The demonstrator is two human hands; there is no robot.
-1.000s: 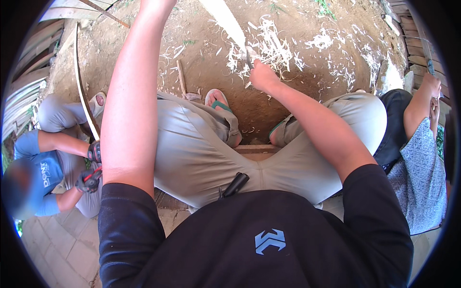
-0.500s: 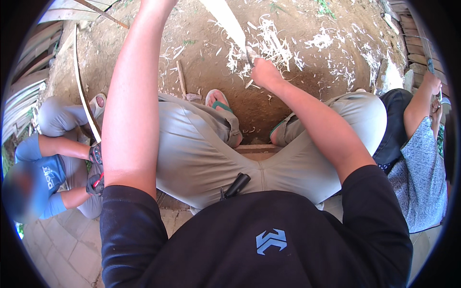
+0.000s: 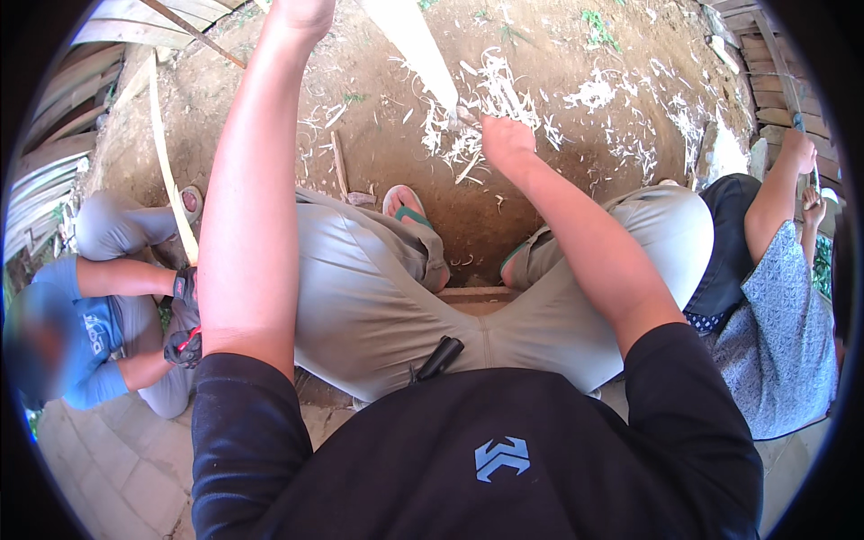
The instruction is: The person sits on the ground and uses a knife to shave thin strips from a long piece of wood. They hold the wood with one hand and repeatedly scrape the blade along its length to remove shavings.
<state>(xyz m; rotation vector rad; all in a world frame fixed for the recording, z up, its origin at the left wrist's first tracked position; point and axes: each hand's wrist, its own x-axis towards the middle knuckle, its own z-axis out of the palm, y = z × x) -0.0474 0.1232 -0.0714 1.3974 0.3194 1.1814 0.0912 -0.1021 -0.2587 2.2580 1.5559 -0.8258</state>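
Note:
A pale, peeled strip of wood or bamboo (image 3: 414, 49) slants down from the top edge to a point near my right hand (image 3: 507, 139). That hand is closed, thumb side toward the strip, around what looks like a knife (image 3: 467, 117); only a small part of it shows beside the strip's lower end. My left arm reaches far forward, and my left hand (image 3: 304, 13) is cut by the top edge, its fingers out of sight. White curled shavings (image 3: 504, 90) lie on the soil under and beyond the strip's end.
At the left a person in blue with dark gloves (image 3: 183, 346) holds a red-handled tool, near a long pale strip (image 3: 162, 148). Another person's hand (image 3: 799, 151) grips something thin at the right. My sandalled feet (image 3: 407, 202) rest on soil; a black cylindrical object (image 3: 440, 358) lies at my waist.
My right hand has shifted slightly right and nearer, and the strip's end has moved a little nearer too. The strip by the person at the left has changed its angle.

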